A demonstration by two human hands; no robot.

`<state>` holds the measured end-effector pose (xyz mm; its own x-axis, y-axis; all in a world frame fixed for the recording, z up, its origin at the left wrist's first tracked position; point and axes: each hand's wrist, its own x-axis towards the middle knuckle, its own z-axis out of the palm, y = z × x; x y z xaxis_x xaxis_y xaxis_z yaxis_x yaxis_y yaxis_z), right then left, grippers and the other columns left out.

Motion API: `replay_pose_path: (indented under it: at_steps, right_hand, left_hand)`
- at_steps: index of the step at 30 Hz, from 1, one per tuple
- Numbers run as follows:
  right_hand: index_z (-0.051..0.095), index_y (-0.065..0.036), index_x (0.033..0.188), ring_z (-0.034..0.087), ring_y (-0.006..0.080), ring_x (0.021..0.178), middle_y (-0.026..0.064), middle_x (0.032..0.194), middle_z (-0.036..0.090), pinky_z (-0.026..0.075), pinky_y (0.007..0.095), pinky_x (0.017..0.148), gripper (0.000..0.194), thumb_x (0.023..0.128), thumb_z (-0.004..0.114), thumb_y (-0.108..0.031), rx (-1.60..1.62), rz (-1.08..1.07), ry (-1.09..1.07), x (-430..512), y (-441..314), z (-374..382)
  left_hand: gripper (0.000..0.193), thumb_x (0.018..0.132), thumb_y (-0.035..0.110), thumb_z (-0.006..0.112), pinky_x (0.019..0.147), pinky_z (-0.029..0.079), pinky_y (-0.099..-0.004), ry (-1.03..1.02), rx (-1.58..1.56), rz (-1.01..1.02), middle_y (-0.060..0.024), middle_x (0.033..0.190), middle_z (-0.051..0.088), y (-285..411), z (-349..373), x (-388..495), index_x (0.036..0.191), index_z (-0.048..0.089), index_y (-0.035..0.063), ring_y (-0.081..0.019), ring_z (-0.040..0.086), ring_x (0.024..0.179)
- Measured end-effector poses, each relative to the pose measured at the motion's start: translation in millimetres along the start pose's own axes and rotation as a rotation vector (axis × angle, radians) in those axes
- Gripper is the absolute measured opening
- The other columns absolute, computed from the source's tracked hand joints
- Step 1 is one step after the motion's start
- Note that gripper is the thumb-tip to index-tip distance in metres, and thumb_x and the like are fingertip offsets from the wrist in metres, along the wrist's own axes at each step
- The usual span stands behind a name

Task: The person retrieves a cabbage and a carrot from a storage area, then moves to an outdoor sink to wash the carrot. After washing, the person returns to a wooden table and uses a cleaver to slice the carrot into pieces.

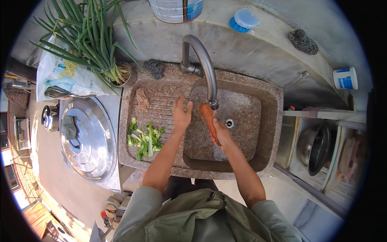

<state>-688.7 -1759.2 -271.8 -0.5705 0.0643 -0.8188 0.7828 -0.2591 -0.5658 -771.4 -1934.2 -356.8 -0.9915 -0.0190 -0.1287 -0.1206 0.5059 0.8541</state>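
Observation:
A carrot [208, 116] is gripped near its narrow end by my right hand [222, 133], its thick end close under the spout of the metal faucet [207, 69]. Water seems to run from the spout onto it. My left hand [182, 113] is raised over the ribbed drainboard side of the stone sink [278, 121], fingers apart and holding nothing. Leafy greens [150, 139] lie on the drainboard to the left, below a crumpled brown rag or paper [142, 99]. Right of my right hand the drain [229, 123] shows in the basin floor.
Green onions [118, 74] and a plastic bag [45, 75] lie at the upper left, above a large metal lid [105, 145]. Steel wool [153, 69] rests on the sink's back rim. A blue brush [246, 18] and a can [177, 10] stand on the ledge. Metal bowls [317, 149] sit at right.

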Motion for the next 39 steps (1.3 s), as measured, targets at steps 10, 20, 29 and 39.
replay_pose_path:
  at_steps: [10, 20, 29, 39]
  right_hand:
    - [0.055, -0.004, 0.100, 0.051, 0.0169, 0.042, 0.0062, 0.063, 0.056, 0.042, 0.0301, 0.041, 0.048, 0.097, 0.060, -0.051, 0.214, 0.052, -0.191, 15, 27, -7]
    - [0.055, -0.005, 0.131, 0.058, 0.0197, 0.110, 0.0105, 0.112, 0.058, 0.048, 0.0338, 0.092, 0.054, 0.096, 0.065, -0.044, 0.071, -0.284, 0.052, 39, 33, 12]
    - [0.048, -0.007, 0.142, 0.057, 0.0182, 0.110, 0.0077, 0.127, 0.055, 0.049, 0.0322, 0.089, 0.049, 0.098, 0.056, -0.026, 0.131, -0.481, -0.025, 39, 27, -8]
    - [0.053, -0.007, 0.136, 0.068, 0.0220, 0.092, 0.0089, 0.117, 0.067, 0.054, 0.0347, 0.081, 0.034, 0.102, 0.047, -0.009, -0.378, -0.698, 0.266, 80, 48, -11]
  left_hand:
    - [0.046, 0.077, 0.001, 0.072, 0.093, 0.048, -0.0468, 0.208, 0.507, -0.142, -0.0228, 0.120, 0.058, -110, -101, 89, 0.122, 0.063, 0.0076, -0.0382, 0.055, 0.110]
    - [0.037, 0.098, 0.022, 0.063, 0.084, 0.054, -0.0346, -0.424, -1.032, -0.509, -0.0083, 0.109, 0.064, 25, 19, -36, 0.129, 0.057, 0.0033, -0.0182, 0.063, 0.100]
    - [0.049, 0.102, 0.041, 0.054, 0.107, 0.045, -0.0471, -0.562, -1.254, -0.645, -0.0087, 0.131, 0.053, 53, 13, -45, 0.140, 0.044, 0.0123, -0.0281, 0.052, 0.126]
    - [0.065, 0.100, 0.044, 0.058, 0.109, 0.043, -0.0460, -0.546, -1.133, -0.501, -0.0068, 0.142, 0.045, 48, 24, -44, 0.152, 0.032, 0.0145, -0.0261, 0.046, 0.131]
